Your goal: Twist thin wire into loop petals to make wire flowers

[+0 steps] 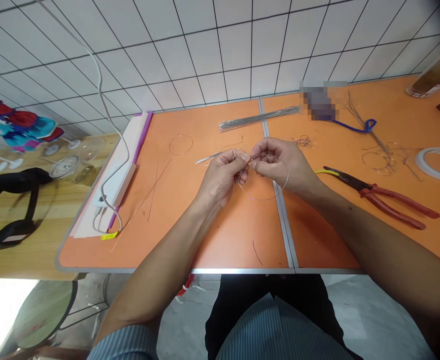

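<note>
**Pinched wire loop (288, 176) held between both hands**

Left hand (223, 175) and right hand (276, 162) met above the orange table (220, 245), close by its metal centre seam. Each pinched the wire loop tightly between thumb and forefinger, fingertips almost touching, with no opening left in either grip. Fingers hid the wire at the pinch. The loop hung below the hands; could not tell whether it touched the table. Straight wires (206, 158) lay just beside the left hand, and a wire bundle (259, 118) lay farther up. A small wire ring (180, 145) sat well left of the hands. Right of them lay red-handled pliers (377, 195), a wire tangle (379, 160) and a tape roll (435, 162). A power strip (118, 182) lay along the table's left side.
</note>
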Tool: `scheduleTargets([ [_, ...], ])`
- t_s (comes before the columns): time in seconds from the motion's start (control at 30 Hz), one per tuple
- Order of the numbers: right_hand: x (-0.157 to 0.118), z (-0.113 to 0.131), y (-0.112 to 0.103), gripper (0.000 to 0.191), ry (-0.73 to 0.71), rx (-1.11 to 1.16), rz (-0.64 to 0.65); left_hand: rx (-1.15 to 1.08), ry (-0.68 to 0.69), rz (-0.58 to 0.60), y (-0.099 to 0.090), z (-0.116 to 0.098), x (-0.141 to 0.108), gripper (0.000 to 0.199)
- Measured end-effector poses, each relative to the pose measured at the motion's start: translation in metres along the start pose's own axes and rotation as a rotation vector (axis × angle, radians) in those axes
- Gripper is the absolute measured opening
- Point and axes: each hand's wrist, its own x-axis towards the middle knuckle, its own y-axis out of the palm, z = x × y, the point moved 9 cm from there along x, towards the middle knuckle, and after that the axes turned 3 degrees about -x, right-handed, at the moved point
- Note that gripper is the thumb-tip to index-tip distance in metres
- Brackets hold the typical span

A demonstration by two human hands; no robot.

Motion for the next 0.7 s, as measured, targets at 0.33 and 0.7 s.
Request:
scheduleTargets([
  [0.33, -0.001, 0.001, 0.003, 0.013, -0.008, 0.003, -0.024, -0.03, -0.081, -0.069, -0.007, 0.009, 0.002, 0.033],
  [0.7, -0.003, 0.003, 0.006, 0.009, -0.039, -0.022, -0.03, -0.112, -0.229, -0.097, -0.005, 0.016, 0.0, 0.034],
])
